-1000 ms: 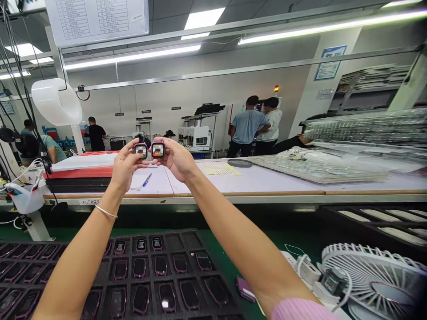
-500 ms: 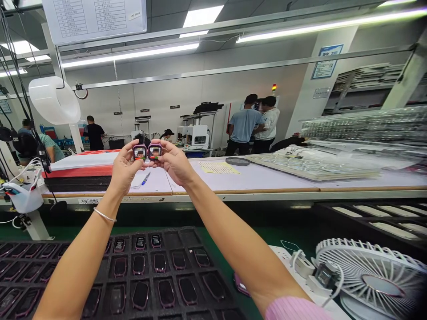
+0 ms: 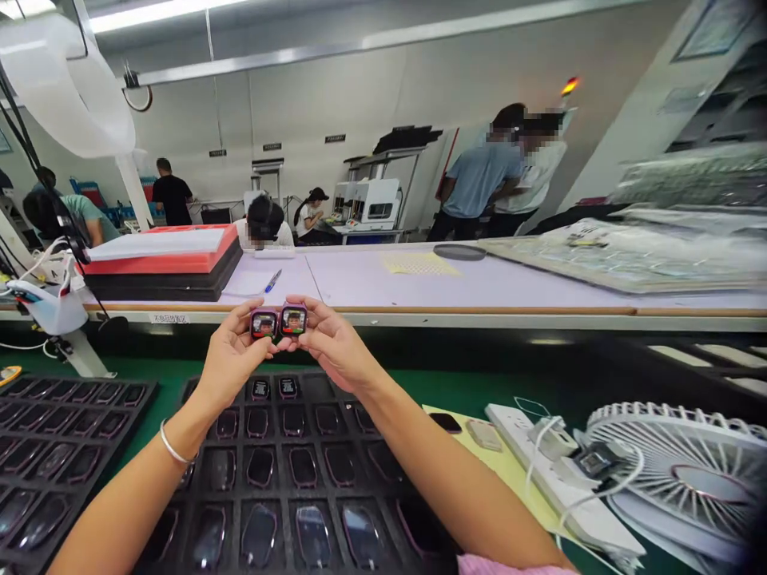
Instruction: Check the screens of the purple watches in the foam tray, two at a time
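Left hand, thumb and fingers pinching the left watch, is raised beside the right hand, which grips the right watch, at 12 o'clock from the near tray, head view. Both are lit. Work appears partway: this pair is out of the tray, while two text watches glow near its 12 o'clock edge and many dark watches lie below. More fill the second tray at 9 o'clock, touched by neither hand.
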{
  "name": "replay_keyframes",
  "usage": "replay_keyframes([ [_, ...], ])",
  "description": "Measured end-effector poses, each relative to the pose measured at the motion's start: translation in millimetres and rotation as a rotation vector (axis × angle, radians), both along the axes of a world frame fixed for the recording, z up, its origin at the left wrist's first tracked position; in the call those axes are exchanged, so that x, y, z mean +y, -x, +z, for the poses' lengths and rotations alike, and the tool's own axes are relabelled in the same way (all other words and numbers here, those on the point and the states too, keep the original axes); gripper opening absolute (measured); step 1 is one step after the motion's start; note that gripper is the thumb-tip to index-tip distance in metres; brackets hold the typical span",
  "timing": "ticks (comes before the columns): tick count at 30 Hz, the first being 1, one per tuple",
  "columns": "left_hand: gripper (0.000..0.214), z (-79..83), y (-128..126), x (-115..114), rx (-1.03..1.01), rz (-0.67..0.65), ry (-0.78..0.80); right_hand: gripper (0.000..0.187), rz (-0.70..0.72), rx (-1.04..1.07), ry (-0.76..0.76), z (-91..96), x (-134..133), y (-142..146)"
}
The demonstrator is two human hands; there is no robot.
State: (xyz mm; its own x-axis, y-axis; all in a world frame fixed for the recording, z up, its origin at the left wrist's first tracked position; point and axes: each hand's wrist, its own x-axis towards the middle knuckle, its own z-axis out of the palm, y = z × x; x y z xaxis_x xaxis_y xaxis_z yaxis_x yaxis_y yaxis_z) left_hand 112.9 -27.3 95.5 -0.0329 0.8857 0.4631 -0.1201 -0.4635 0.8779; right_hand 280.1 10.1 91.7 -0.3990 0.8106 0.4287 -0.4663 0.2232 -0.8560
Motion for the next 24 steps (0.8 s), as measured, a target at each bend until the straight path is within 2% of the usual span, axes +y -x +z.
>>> replay_keyframes([
  [5,0.049,-40.5,7,-24,0.011,0.003,0.180,0.048,0.058,-0.034,0.151,-42.2,-18,2],
  [9,0.045,-57.2,8,-30,-0.001,0.049,0.233,0.041,0.074,-0.035,0.222,-60.6,-22,5],
  [14,0.036,-64.3,6,-30,0.015,0.088,0.251,0.034,0.089,-0.043,0.255,-69.9,-21,4],
  [20,0.045,-65.5,6,-34,0.018,0.034,0.267,0.038,0.084,-0.054,0.242,-73.5,-23,1],
  [24,0.039,-66.3,7,-35,0.039,0.034,0.281,0.034,0.082,-0.061,0.250,-75.9,-24,1],
])
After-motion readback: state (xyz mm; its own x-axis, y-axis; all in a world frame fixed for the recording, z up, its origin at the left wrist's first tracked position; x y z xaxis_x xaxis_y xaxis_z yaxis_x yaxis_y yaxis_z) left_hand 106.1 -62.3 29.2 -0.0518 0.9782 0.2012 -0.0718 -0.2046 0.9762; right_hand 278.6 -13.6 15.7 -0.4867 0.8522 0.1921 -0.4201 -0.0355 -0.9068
